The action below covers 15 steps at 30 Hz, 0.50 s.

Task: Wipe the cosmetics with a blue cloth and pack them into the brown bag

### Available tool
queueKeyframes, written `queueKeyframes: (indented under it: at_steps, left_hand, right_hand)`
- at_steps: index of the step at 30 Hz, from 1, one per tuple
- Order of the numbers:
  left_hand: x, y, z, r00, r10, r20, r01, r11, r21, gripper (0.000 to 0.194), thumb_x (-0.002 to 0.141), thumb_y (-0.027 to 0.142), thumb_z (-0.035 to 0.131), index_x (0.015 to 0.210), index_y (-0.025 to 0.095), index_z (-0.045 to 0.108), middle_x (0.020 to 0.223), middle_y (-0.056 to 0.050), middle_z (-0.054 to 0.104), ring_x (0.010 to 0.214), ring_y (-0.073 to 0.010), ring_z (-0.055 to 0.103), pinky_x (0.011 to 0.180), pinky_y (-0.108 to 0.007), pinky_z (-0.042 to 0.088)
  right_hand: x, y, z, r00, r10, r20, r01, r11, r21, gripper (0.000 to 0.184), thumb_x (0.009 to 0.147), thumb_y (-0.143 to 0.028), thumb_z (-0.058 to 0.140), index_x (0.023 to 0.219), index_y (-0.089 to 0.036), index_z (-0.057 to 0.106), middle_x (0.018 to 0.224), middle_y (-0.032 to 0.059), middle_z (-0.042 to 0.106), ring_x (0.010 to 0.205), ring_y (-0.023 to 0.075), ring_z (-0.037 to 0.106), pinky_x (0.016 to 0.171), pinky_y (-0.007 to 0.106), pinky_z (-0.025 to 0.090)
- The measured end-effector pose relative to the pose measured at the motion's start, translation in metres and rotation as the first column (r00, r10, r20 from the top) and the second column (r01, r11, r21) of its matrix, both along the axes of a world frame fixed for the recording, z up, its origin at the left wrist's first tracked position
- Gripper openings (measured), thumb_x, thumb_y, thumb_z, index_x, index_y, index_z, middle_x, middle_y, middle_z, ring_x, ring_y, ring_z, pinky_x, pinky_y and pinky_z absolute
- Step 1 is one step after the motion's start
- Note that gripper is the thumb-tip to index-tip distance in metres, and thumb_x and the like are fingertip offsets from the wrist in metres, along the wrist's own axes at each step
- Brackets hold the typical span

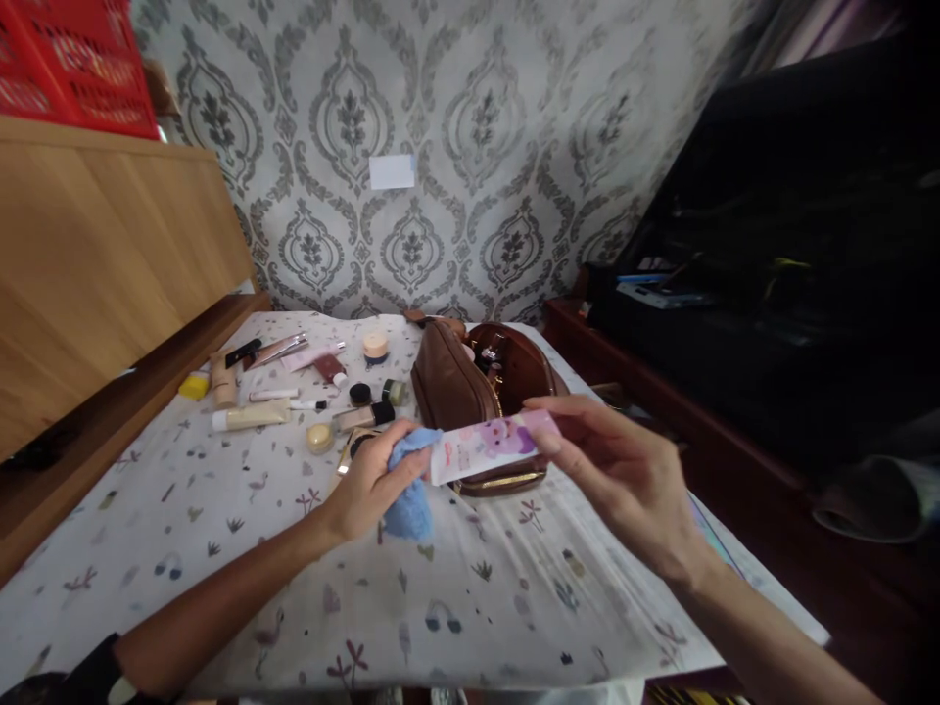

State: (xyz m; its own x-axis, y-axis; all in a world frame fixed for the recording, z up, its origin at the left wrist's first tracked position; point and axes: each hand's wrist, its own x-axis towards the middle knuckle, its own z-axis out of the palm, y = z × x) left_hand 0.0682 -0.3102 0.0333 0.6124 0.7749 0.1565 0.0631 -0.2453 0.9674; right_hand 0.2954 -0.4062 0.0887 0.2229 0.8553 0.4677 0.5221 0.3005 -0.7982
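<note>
By the left hand (378, 480), a soft light-blue cloth (409, 509) is gripped, and with it one end of a flat white and purple plastic tube (492, 446) is wrapped. How much of this end is covered cannot be told, because it is hidden by the fingers and the fabric. By the right hand (635, 480), the other end of the tube is pinched between the thumb and a finger. The tube, on which a cartoon animal is printed, is thus held nearly level above the table, in front of a dark brown bag with a gold-coloured zipper (449, 377). The bag is opened, and some small items are seen inside it. To its left, many cosmetics are spread on a white patterned tablecloth (477, 607): among them, a small round yellow jar (319, 438), a flat clear bottle with a black cap (352, 419), a cream-coloured tube with a white cap (254, 415) and a round beige jar with a dark base (375, 348). Farther back, the wall is covered by grey patterned wallpaper (352, 117). At the upper left, a red plastic basket (80, 69) is placed on a light wooden cabinet (110, 225).
</note>
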Motion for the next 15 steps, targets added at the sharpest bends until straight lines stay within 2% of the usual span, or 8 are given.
queueKeyframes:
  at_steps: [4,7,9,12,15]
  left_hand:
    - [0.023,-0.003,0.021,0.987,-0.129,-0.096,0.144,0.975,0.169,0.031,0.097,0.045,0.049,0.108,0.019,0.062,0.076,0.000,0.062,0.065,-0.0140,0.054,0.060,-0.023,0.041]
    - [0.041,-0.006,0.025,0.955,-0.207,-0.213,0.256,0.938,0.235,0.043,0.097,0.045,0.049,0.131,0.018,0.055,0.066,0.002,0.058,0.058,-0.0146,0.053,0.054,-0.024,0.037]
    - [0.051,-0.009,0.024,0.942,-0.195,-0.273,0.275,0.915,0.295,0.052,0.097,0.043,0.051,0.141,0.016,0.047,0.056,0.005,0.050,0.051,-0.0152,0.049,0.050,-0.025,0.033]
    - [0.066,-0.015,0.019,0.946,-0.140,-0.291,0.255,0.878,0.406,0.055,0.095,0.039,0.053,0.143,0.013,0.045,0.050,0.007,0.043,0.046,-0.0160,0.046,0.048,-0.026,0.030]
    - [0.078,-0.017,0.012,0.946,-0.102,-0.307,0.243,0.849,0.469,0.053,0.092,0.038,0.056,0.139,0.013,0.048,0.048,0.009,0.039,0.043,-0.0154,0.043,0.047,-0.026,0.029]
  right_hand:
    - [0.021,0.001,0.015,0.991,-0.137,-0.001,0.137,0.987,0.079,0.032,0.086,-0.050,0.071,0.102,-0.022,0.075,0.090,0.0056,0.077,0.071,0.0165,0.070,0.064,0.026,0.059]
    - [0.034,0.003,0.024,0.976,-0.211,-0.055,0.217,0.968,0.130,0.033,0.083,-0.049,0.074,0.100,-0.021,0.076,0.089,0.0063,0.077,0.069,0.0163,0.070,0.065,0.028,0.060]
    - [0.043,0.006,0.027,0.965,-0.255,-0.059,0.261,0.954,0.148,0.035,0.083,-0.050,0.074,0.102,-0.021,0.075,0.089,0.0068,0.076,0.070,0.0164,0.069,0.067,0.030,0.060]
    - [0.057,0.012,0.027,0.962,-0.264,0.073,0.251,0.957,0.147,0.037,0.086,-0.049,0.071,0.108,-0.020,0.072,0.094,0.0076,0.075,0.080,0.0181,0.070,0.076,0.033,0.059]
    - [0.068,0.021,0.025,0.909,-0.244,0.338,0.199,0.967,0.162,0.036,0.091,-0.048,0.064,0.110,-0.018,0.071,0.096,0.0087,0.072,0.084,0.0186,0.067,0.075,0.031,0.057]
